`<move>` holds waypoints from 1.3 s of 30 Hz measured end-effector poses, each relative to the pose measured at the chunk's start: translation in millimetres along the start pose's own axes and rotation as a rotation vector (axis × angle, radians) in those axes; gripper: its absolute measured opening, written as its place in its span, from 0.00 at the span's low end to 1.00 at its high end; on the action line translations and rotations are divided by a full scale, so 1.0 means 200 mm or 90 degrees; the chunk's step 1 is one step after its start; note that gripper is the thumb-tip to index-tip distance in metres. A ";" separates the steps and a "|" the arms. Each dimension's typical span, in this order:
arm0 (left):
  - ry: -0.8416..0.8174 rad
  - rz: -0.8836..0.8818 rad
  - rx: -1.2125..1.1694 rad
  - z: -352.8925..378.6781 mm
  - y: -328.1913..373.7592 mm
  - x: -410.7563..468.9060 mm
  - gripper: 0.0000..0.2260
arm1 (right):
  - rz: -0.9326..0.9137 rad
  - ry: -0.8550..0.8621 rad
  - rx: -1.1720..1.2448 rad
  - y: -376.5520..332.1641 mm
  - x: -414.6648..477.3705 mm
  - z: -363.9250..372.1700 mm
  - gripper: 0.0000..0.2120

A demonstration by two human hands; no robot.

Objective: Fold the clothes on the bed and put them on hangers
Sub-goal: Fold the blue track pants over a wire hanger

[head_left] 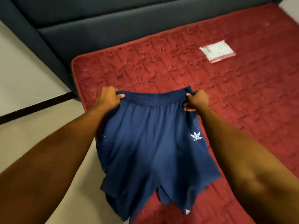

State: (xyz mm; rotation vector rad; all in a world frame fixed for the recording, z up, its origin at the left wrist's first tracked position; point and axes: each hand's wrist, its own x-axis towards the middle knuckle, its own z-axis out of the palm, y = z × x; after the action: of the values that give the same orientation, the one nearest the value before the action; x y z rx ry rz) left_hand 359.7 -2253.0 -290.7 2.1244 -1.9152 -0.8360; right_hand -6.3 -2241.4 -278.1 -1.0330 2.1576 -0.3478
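Head view looks down on a pair of navy shorts [150, 143] stretched between two bare hands above the near left edge of a red quilted mattress [178, 70]. The left hand [108, 99] grips one end of the elastic waistband with its fingers curled round the cloth and the thumb on top. The right hand [196, 101] pinches the other end in the same way. The leg openings hang toward the viewer, partly over the mattress and partly over the pale floor [24, 75]. On the shorts' right leg sits a white trefoil logo [196, 136] with the word "adidas" under it. Farther back on the mattress, well apart from the shorts, lies a flat clear plastic packet [217, 51] holding something white, with a red strip along one edge; any print on it is too blurred to read. A dark blue padded bed frame [80, 29] runs along the mattress's far and left sides.
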 end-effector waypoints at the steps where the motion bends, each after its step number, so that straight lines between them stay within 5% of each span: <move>1: 0.011 -0.003 0.001 0.03 0.00 0.10 0.18 | 0.015 -0.001 0.033 -0.05 0.10 0.03 0.16; 7: 0.108 -0.072 -0.161 0.14 0.02 0.72 0.13 | -0.085 0.087 -0.039 -0.37 0.69 0.20 0.23; 12: 0.111 -0.038 -0.227 0.41 -0.20 0.84 0.31 | -0.162 -0.083 -0.070 -0.25 0.79 0.56 0.59; 18: 0.136 0.044 -0.207 0.47 -0.25 0.83 0.35 | -0.182 -0.069 -0.020 -0.15 0.87 0.62 0.63; 24: 0.161 0.103 -0.096 0.44 -0.25 0.39 0.28 | -0.237 -0.069 -0.156 -0.14 0.83 0.63 0.51; 29: 0.367 0.035 -0.124 0.55 -0.43 -0.28 0.23 | -0.266 -0.032 -0.274 -0.16 0.73 0.59 0.46; 32: 0.447 -0.027 -0.107 0.75 -0.48 -0.77 0.24 | -0.318 -0.028 -0.258 -0.05 0.52 0.61 0.40; 35: 0.414 -0.052 -0.155 0.97 -0.44 -1.16 0.26 | -0.388 -0.062 -0.215 0.16 0.16 0.69 0.32; 39: 0.409 -0.017 -0.202 1.10 -0.39 -1.48 0.32 | -0.606 -0.057 -0.111 0.64 -0.48 0.74 0.27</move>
State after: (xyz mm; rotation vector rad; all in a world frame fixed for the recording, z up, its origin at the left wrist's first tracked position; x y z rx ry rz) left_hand 309.9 -1904.5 -422.5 1.9094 -1.3304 -0.3552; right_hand 64.4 -2076.8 -402.3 -2.0932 1.4978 -0.5263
